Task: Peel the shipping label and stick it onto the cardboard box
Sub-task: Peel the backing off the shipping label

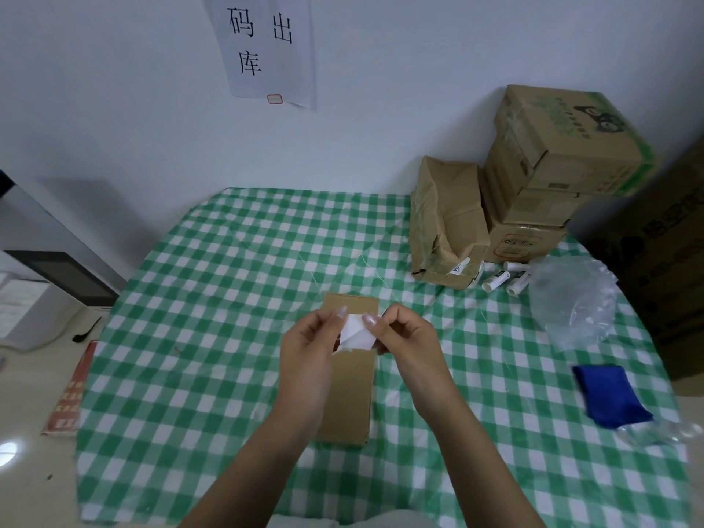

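Now, fingers [340, 313]: both sets pinch the shipping label [356, 335] — none lie slack.
Left hand [308, 348]: grips the label's left edge, just above the cardboard box [350, 394].
Right hand [404, 337]: thumb and fingertips pinch its right edge, over the box's far half.
Shipping label: white, creased, held up off the box.
Cardboard box: flat on the green checked worktop [213, 299], long side running away from the person.
Around the box: stacked cartons [541, 177] far right — white tubes [503, 280] and a plastic bag [571, 299] nearer; blue cloth [609, 394] right.
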`<state>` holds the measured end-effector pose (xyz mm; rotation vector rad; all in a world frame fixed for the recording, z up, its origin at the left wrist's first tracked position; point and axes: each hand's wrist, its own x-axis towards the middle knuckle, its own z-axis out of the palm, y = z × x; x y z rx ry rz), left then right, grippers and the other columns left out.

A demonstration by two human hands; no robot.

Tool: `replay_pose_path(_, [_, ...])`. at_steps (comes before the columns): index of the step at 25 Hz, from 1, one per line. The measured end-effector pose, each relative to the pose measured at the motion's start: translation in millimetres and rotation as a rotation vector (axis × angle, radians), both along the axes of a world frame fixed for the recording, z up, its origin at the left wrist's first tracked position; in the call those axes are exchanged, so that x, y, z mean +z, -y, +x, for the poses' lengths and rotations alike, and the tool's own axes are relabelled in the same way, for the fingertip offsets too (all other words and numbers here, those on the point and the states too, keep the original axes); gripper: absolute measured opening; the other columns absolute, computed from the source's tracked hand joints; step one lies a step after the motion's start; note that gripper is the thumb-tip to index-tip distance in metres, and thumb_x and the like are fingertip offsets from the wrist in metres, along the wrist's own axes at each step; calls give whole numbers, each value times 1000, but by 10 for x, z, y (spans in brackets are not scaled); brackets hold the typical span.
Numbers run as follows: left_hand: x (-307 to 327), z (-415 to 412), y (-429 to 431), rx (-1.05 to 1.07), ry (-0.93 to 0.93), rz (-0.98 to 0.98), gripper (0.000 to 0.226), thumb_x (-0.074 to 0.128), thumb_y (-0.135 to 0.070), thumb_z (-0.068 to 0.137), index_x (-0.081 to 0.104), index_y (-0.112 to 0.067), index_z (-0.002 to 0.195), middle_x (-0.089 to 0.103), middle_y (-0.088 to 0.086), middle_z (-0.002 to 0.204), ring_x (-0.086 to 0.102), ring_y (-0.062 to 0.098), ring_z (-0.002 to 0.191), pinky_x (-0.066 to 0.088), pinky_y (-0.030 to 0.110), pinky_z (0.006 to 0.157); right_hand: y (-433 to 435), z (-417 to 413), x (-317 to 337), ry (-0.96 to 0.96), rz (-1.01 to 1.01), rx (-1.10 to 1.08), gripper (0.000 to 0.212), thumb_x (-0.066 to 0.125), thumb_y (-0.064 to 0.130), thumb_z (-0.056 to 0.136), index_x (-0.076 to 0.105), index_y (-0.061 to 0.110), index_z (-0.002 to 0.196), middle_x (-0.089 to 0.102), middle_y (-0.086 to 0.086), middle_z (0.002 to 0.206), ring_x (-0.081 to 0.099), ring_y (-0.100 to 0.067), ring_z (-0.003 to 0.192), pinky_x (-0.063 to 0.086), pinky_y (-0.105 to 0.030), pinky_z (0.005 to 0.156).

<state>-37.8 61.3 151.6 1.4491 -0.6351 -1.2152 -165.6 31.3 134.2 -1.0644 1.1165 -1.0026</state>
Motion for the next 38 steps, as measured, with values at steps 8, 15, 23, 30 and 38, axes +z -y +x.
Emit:
replay_pose_path(8, [-34, 58, 70, 38, -217, 189, 27, 65, -24, 92, 72, 1, 100, 75, 21, 97, 70, 27, 78, 56, 43, 79, -2, 28, -38, 44, 8, -35, 33, 68, 16, 88, 50, 0, 66, 49, -11, 70, 46, -20, 69, 40, -29, 66])
replay_pose_path(15, [-94, 60, 73, 64, -336, 227, 24, 58, -22, 96, 71, -3, 105, 77, 14, 99, 74, 24, 90, 56, 44, 91, -7, 39, -76, 15, 4, -58, 31, 70, 16, 86, 52, 8, 63, 52, -4, 67, 47, -15, 67, 41, -25, 65])
replay_pose_path(23, [1, 103, 145, -138, -9, 230, 36, 49, -50, 96, 67, -18, 99, 76, 4, 98, 72, 19, 93, 55, 31, 80, 2, 26, -114, -196, -182, -48, 21, 78, 15, 79, 59, 7, 72, 65, -2, 81, 61, -14, 73, 49, -22, 64])
replay_pose_path(30, [-42, 90, 99, -188, 80, 60, 22, 71, -32, 86, 73, -10, 86, 76, -2, 83, 70, 4, 76, 51, 18, 72, -12, 61, -143, -212, -196, -22, 20, 78, 9, 78, 60, 6, 71, 66, 6, 74, 63, -11, 71, 47, -21, 64])
replay_pose_path(38, [-71, 143, 122, -138, 24, 43, 22, 73, -24, 85, 71, -2, 84, 75, 6, 81, 69, 7, 73, 53, 21, 73, -11, 69, -95, -50, -67, -54, 27, 78, 7, 78, 57, 13, 62, 65, -25, 91, 63, -27, 81, 52, -41, 76])
